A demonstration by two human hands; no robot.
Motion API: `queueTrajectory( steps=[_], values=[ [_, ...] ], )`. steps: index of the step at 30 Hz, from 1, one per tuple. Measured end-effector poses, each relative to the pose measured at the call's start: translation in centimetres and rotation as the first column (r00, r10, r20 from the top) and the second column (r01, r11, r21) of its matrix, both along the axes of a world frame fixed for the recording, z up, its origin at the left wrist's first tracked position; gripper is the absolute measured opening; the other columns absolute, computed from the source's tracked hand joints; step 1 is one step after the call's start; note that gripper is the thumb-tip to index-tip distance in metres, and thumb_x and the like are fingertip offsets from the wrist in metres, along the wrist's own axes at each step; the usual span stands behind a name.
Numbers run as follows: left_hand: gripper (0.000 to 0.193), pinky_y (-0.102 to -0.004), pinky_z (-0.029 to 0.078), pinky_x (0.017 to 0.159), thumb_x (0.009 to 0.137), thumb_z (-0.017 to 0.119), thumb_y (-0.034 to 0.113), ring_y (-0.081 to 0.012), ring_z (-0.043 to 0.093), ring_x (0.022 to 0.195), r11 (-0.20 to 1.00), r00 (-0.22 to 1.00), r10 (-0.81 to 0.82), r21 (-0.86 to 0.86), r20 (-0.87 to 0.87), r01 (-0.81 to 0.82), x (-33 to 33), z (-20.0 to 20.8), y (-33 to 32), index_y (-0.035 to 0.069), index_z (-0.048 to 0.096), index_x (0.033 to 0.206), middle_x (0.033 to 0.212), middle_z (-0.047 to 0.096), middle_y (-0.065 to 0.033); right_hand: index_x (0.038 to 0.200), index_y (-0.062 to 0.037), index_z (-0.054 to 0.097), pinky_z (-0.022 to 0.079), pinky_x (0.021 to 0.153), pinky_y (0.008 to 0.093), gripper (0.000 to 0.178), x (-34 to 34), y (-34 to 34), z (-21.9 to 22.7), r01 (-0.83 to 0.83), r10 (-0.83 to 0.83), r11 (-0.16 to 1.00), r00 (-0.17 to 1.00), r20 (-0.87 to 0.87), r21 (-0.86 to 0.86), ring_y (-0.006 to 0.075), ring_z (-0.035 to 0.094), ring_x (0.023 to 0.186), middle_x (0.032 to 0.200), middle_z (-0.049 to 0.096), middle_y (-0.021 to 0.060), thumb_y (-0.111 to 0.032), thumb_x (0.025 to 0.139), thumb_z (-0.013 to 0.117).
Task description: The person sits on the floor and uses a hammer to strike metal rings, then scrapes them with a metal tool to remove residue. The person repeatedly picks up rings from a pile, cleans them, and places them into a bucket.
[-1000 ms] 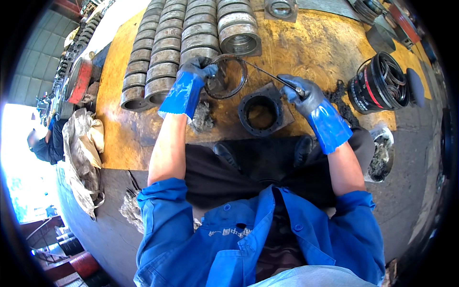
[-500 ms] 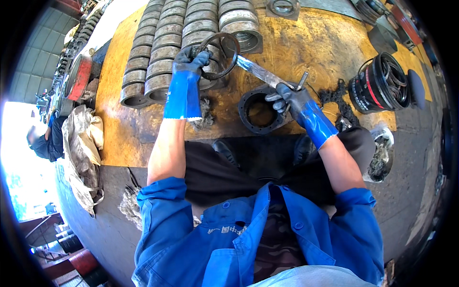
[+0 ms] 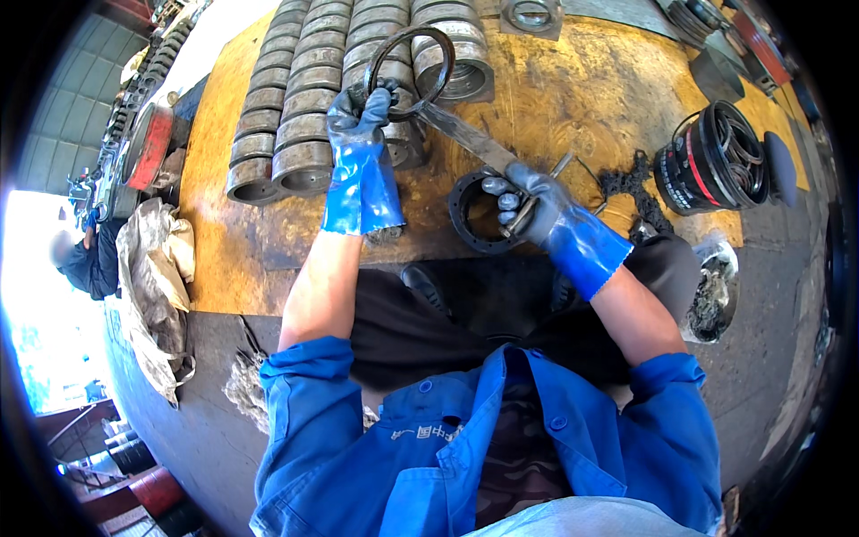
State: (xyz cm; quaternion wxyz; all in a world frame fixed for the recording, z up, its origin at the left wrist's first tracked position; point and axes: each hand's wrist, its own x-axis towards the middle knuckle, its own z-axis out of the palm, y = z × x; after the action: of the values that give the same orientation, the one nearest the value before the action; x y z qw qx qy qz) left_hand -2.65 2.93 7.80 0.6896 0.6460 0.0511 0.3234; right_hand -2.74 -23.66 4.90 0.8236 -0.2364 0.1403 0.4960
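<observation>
My left hand (image 3: 362, 121), in a blue and grey rubber glove, is closed on a dark metal ring (image 3: 450, 64), gripping its lower left rim. In my right hand (image 3: 548, 210), gloved the same way, is a flat metal scraper (image 3: 472, 140); its far end meets the lower edge of the ring. A thin metal rod (image 3: 561, 166) crosses the same hand, and whether it belongs to the scraper I cannot tell. Below the right hand's fingers lies a dark round flange (image 3: 461, 228) with holes round its rim, partly covered by the glove.
Rows of cylindrical metal housings (image 3: 300, 130) stand beyond my left hand on the yellow stained worktop (image 3: 591, 76). At right are a black bucket (image 3: 693, 166) holding rings and a dark greasy rag (image 3: 640, 183). A dirty cloth sack (image 3: 152, 277) hangs at left. Another person (image 3: 89, 259) is far left.
The ring has risen slightly and turned, with my left wrist shifting right. The scraper's tip has swung left and down to the ring's lower edge. My right hand has moved slightly down.
</observation>
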Motion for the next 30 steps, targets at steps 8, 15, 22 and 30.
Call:
queueTrajectory(
  steps=[8,15,22,30],
  values=[
    [0.017,-0.0233,0.047,0.063,0.088,0.065,0.013,-0.0134,0.065,0.084,0.988,0.999,-0.034,-0.147,0.027,0.038,0.1,-0.2,-0.5,0.003,0.065,0.101,0.098,0.070,-0.0093,0.111,-0.0052,0.053,0.047,0.045,0.0261,0.029,-0.4,0.1,0.7,-0.087,0.096,0.975,0.995,-0.035,0.204,0.0112,0.054,0.054,0.083,0.059,0.0041,-0.029,0.095,0.052],
    [0.016,-0.0225,0.046,0.057,0.088,0.064,0.010,-0.0106,0.060,0.067,0.993,0.995,-0.082,-0.087,-0.051,0.077,0.3,0.1,0.3,0.003,0.065,0.102,0.091,0.070,-0.0083,0.113,-0.0056,0.053,0.044,0.044,0.0280,0.032,1.3,-1.8,1.0,0.051,-0.044,0.997,0.990,0.132,-0.050,0.0099,0.052,0.053,0.086,0.062,0.0043,-0.033,0.096,0.049],
    [0.009,-0.0220,0.045,0.055,0.082,0.071,0.007,-0.0073,0.057,0.061,0.977,0.979,-0.121,0.156,-0.165,0.147,0.9,-1.5,1.8,0.004,0.064,0.086,0.077,0.067,-0.0029,0.123,-0.0038,0.057,0.044,0.046,0.0243,0.041,2.5,-3.4,2.4,0.208,-0.023,0.916,0.881,0.473,-0.343,0.0113,0.058,0.056,0.093,0.069,0.0144,-0.033,0.095,0.049],
    [0.011,-0.0252,0.044,0.053,0.083,0.070,0.011,-0.0067,0.054,0.060,0.893,0.895,-0.083,0.365,-0.438,0.262,0.4,-2.0,1.2,0.004,0.063,0.088,0.072,0.064,-0.0002,0.119,-0.0015,0.059,0.046,0.051,0.0221,0.031,2.5,-2.9,-0.5,0.393,0.008,0.861,0.624,0.781,-0.323,0.0087,0.060,0.062,0.087,0.068,0.0086,-0.021,0.096,0.053]
  ],
)
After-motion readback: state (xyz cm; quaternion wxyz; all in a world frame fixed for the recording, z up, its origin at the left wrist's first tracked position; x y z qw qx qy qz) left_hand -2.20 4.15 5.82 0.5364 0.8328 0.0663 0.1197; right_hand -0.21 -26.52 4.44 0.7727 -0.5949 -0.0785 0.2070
